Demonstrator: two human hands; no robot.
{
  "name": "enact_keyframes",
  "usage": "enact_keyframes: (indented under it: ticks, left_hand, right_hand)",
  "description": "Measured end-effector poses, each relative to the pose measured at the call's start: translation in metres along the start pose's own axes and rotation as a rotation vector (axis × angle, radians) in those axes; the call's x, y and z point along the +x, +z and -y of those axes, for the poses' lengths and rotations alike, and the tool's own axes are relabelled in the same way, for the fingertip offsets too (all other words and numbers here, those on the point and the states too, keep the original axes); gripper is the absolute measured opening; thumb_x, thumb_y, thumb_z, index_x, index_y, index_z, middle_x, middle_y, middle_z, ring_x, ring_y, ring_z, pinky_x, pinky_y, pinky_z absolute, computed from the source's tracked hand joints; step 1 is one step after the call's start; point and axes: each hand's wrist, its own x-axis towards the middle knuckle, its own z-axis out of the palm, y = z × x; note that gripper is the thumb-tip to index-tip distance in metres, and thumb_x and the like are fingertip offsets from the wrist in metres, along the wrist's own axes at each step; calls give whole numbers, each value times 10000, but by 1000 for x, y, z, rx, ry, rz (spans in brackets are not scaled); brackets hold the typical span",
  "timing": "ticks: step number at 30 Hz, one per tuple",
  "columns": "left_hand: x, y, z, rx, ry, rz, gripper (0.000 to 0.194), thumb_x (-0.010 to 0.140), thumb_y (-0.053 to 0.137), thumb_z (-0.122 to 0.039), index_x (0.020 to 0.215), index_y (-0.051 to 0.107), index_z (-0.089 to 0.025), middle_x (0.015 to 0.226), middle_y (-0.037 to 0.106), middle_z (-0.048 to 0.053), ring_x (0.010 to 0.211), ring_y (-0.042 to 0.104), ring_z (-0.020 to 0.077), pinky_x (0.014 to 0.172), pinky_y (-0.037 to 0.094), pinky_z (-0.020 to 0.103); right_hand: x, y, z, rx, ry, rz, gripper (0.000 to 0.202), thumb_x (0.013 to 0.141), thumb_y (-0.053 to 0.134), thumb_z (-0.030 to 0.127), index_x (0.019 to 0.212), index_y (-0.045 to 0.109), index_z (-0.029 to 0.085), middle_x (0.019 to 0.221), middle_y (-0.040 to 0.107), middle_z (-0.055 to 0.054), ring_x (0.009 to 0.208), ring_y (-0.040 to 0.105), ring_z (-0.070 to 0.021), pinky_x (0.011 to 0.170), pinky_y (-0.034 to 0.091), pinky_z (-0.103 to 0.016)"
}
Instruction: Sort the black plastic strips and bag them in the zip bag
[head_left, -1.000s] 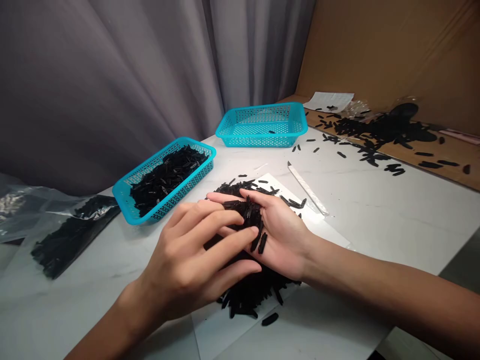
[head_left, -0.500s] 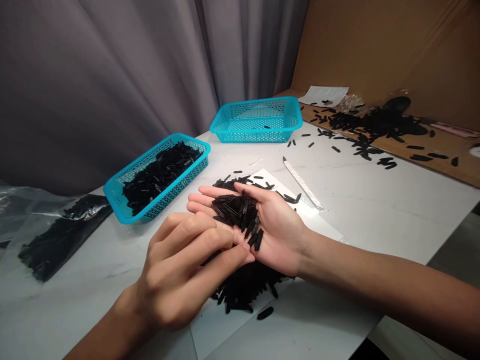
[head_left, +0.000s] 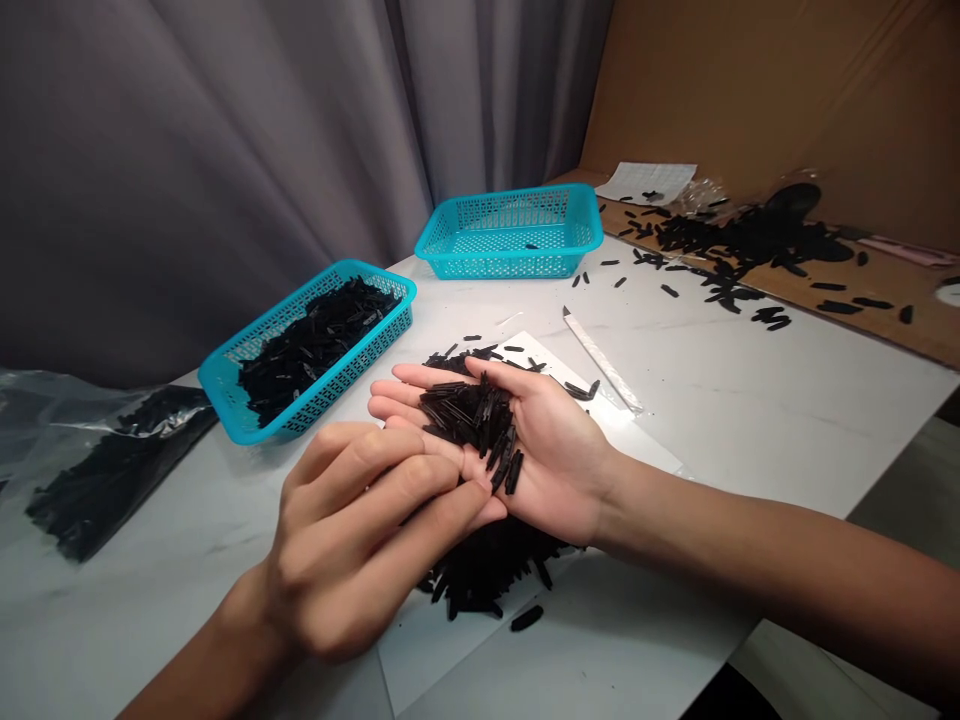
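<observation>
My right hand [head_left: 559, 455] lies palm up, fingers stretched toward the left, and carries a small heap of slim black pieces [head_left: 469, 415] in its palm. Against its lower edge, my left hand [head_left: 360, 540] is closed in a pinch, thumb and fingertips together; whatever is between them is hidden. A larger pile of the same black pieces [head_left: 495, 570] lies beneath both hands on a white sheet [head_left: 442, 660]. Part of that pile is covered by the hands. One single black piece [head_left: 527, 618] lies just in front of it.
A blue basket [head_left: 300, 410] of black pieces stands at left, beside a clear bag [head_left: 120, 480] of black pieces. Behind is another blue basket [head_left: 510, 265] with few pieces. A craft knife [head_left: 600, 360] and scattered black pieces [head_left: 750, 240] lie to the right, near cardboard [head_left: 787, 120].
Both hands keep nearly the same pose, and the heap stays in the right palm. The whole view has shifted slightly, with things appearing a little higher and further left.
</observation>
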Motion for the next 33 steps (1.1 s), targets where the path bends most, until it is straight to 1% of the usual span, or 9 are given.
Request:
enact_keyframes:
  ticks: [4, 10, 14, 16, 18, 21, 26, 28, 33]
  left_hand:
    - [1, -1, 0, 15, 17, -2, 56, 870, 779, -151, 914, 783, -118, 856, 736, 27, 879, 638, 151, 759, 459, 330]
    - [3, 1, 1, 34, 61, 6, 68, 924, 703, -122, 922, 771, -121, 871, 742, 28, 891, 654, 165, 735, 451, 334]
    - [2, 2, 1, 73, 91, 48, 168, 909, 693, -64, 1026, 766, -158, 867, 716, 15, 856, 651, 151, 716, 464, 323]
    - [1, 2, 1, 80, 129, 66, 186, 894, 698, -51, 1010, 769, -178, 859, 699, 3, 824, 653, 142, 704, 478, 318]
    - [1, 2, 1, 85, 153, 58, 150, 894, 700, -62, 964, 771, -174, 854, 686, -3, 820, 656, 138, 706, 488, 321]
    - [1, 2, 2, 88, 151, 74, 145, 897, 702, -66, 981, 772, -160, 859, 675, 2, 857, 658, 142, 732, 499, 326]
    - [2, 1, 1, 58, 161, 89, 133, 920, 679, -69, 976, 770, -148, 836, 684, 3, 839, 664, 138, 705, 511, 311]
    - [1, 1, 1, 60, 149, 109, 140, 919, 678, -66, 990, 766, -149, 857, 701, 6, 839, 670, 139, 709, 516, 311]
    - [1, 1, -1, 41, 108, 99, 155, 895, 697, -49, 989, 762, -154, 894, 719, 17, 820, 679, 148, 715, 512, 319]
  right_hand:
    - [0, 0, -1, -3, 1, 9, 510, 1053, 282, 325, 1239, 653, 28, 1122, 754, -160, 998, 753, -182, 1012, 540, -298]
    - [0, 1, -1, 5, -9, -21, 507, 1053, 273, 310, 1214, 660, 23, 1089, 760, -158, 959, 763, -182, 957, 569, -278]
    - [1, 1, -3, -7, -13, -34, 501, 1048, 278, 300, 1228, 651, 19, 1098, 761, -166, 954, 763, -186, 965, 568, -292]
    - [0, 2, -3, -7, -4, -52, 501, 1047, 275, 300, 1230, 650, 22, 1089, 764, -159, 936, 763, -179, 970, 564, -293]
    - [0, 3, -3, -4, 0, -58, 503, 1047, 274, 303, 1225, 650, 21, 1083, 765, -158, 927, 762, -176, 977, 559, -291]
    - [0, 3, -2, 2, -2, -39, 500, 1045, 278, 304, 1208, 653, 15, 1083, 762, -165, 938, 760, -184, 985, 555, -297]
    - [0, 3, -2, 6, 7, -27, 491, 1047, 279, 304, 1207, 642, 15, 1068, 758, -169, 973, 754, -196, 1007, 542, -313]
    - [0, 2, -2, 12, 13, -10, 494, 1049, 269, 300, 1204, 644, 17, 1067, 758, -169, 986, 752, -201, 1008, 540, -317]
    - [0, 1, -3, 21, 38, 51, 512, 1051, 260, 306, 1228, 640, 12, 1097, 756, -171, 1026, 741, -204, 1052, 512, -337]
